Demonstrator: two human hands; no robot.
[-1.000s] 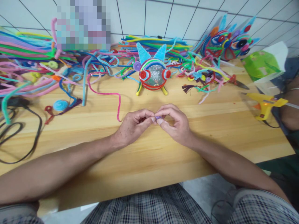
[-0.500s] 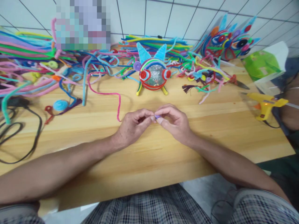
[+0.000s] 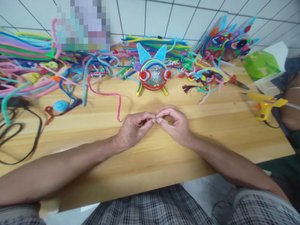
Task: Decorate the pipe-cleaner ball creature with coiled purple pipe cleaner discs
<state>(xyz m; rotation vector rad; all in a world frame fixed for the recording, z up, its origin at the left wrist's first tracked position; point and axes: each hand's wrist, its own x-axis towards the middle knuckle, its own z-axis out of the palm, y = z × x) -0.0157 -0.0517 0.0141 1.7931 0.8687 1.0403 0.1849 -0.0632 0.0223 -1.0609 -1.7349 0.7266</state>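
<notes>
My left hand (image 3: 134, 128) and my right hand (image 3: 176, 125) meet fingertip to fingertip above the table. Each is closed in a pinch of thumb and forefinger. The small purple piece between them, seen a moment earlier, is now covered by the fingertips; its kind is too small to make out. Just beyond my hands stands a round figure (image 3: 156, 76) with a clear body, blue pipe-cleaner ears, red coiled eyes and yellow-green feet. A pink pipe cleaner (image 3: 119, 106) lies curved on the wood near my left hand.
Loose pipe cleaners (image 3: 25, 50) are heaped at the back left, more scraps (image 3: 206, 73) at the back right. Scissors (image 3: 241, 83) and a yellow glue gun (image 3: 266, 104) lie right. Two similar figures (image 3: 231, 42) lean by the wall. A black cord (image 3: 38, 137) loops at left.
My fingertips have shifted slightly and closed over the purple piece, which no longer shows. Both hands stay in almost the same place, and the things on the table have not moved.
</notes>
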